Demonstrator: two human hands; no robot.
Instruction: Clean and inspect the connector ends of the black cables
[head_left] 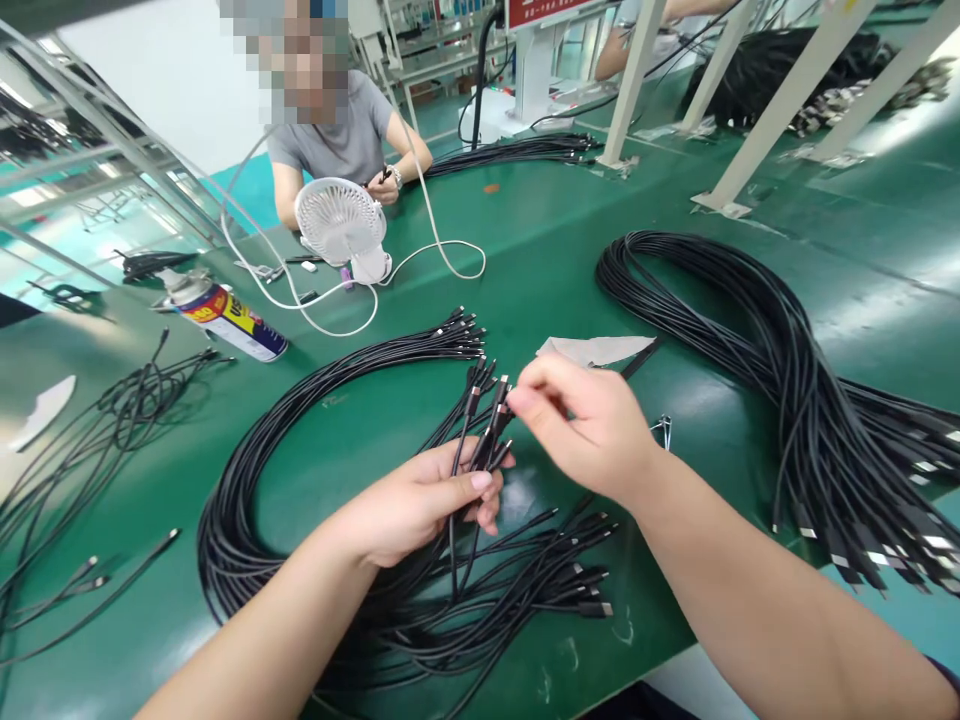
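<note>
A green table [540, 225] carries a curved bundle of black cables [229, 500] near the centre and a looped bundle [791, 340] on the right. A spray can [232, 320], white fan [341, 222] and loose cables [124, 425] occupy the left.

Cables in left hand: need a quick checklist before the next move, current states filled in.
1. Left hand gripping the held cables near their plugs: ok.
2. Plugs of the held cables level: not ok, they stick out at uneven heights.
3. Right hand touching a plug: cannot tell; fingertips are right by one.
4. Spray can and fan clear of both hands: ok.
5. Loose cables at far left untangled: not ok, they loop and cross.
</note>
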